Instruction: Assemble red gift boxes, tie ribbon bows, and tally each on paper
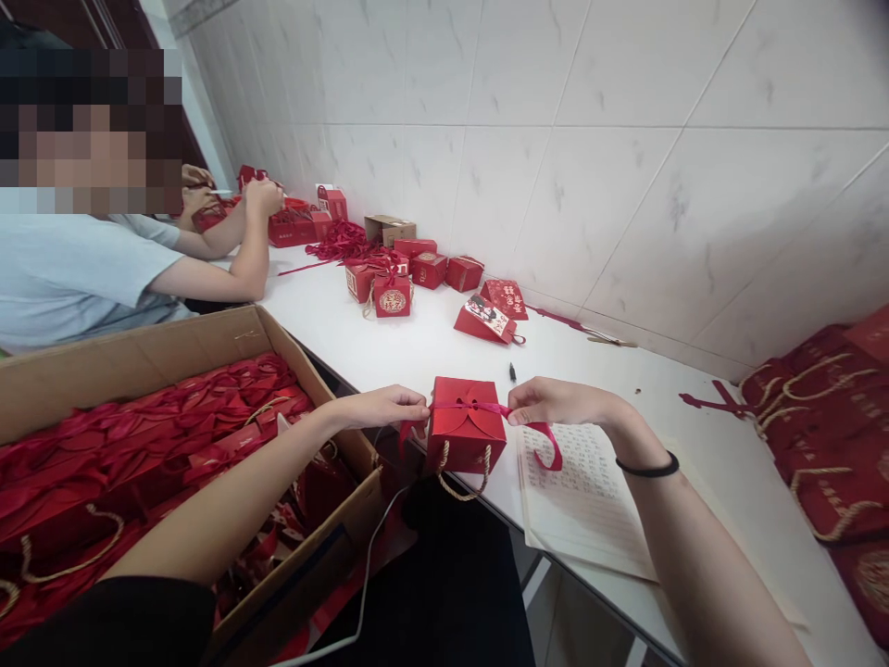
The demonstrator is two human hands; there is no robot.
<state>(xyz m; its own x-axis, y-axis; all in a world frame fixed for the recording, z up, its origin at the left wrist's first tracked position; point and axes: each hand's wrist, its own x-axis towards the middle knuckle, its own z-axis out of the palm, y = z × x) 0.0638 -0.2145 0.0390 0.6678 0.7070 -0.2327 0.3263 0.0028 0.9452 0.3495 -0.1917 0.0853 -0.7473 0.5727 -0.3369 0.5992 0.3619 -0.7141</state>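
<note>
A red gift box [467, 435] with a folded petal top and a twisted rope handle [464, 493] sits at the table's near edge. Across its top runs a crimson ribbon [547, 448], threaded by the small holes in the lid. On the box's left side, my left hand [395, 406] pinches one end of the ribbon between thumb and fingers. My right hand [548, 400], with a black band at the wrist, pinches the other end at the right side, and a loose tail curls below it.
A cardboard carton [306, 357] full of red boxes stands at left. A lined notebook [583, 505], a pen [512, 372], flat red packets [486, 315], finished boxes [393, 295] and piled ribbon [344, 239] lie on the white table [417, 347]. Red bags [826, 445] are stacked right. A co-worker [104, 269] sits at left.
</note>
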